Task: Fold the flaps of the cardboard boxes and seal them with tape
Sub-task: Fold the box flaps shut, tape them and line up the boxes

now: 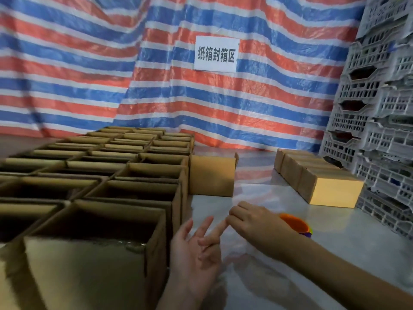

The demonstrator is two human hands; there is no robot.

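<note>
The open cardboard boxes (93, 198) stand packed in rows from 7 to 10 o'clock, flaps up, sides touching; the nearest box (89, 265) fills the 7 o'clock corner. One lone box (212, 175) sits at the grid's right edge near the centre. A row of closed boxes (330, 189) lies at 3 to 4 o'clock, well apart from the open ones. The tape roll (295, 222), orange with a purple edge, rests on the table (335, 253) at 4 o'clock, partly hidden behind the right hand (257, 222). The left hand (192, 253) at 6 o'clock lies palm up with fingers spread; the right hand's curled fingertips meet the left forefinger's tip, though whether they pinch anything I cannot tell. Grey plastic crates (380, 108) stack at 3 o'clock; a striped tarp (89, 63) hangs at 12 with a white sign (216, 54).
</note>
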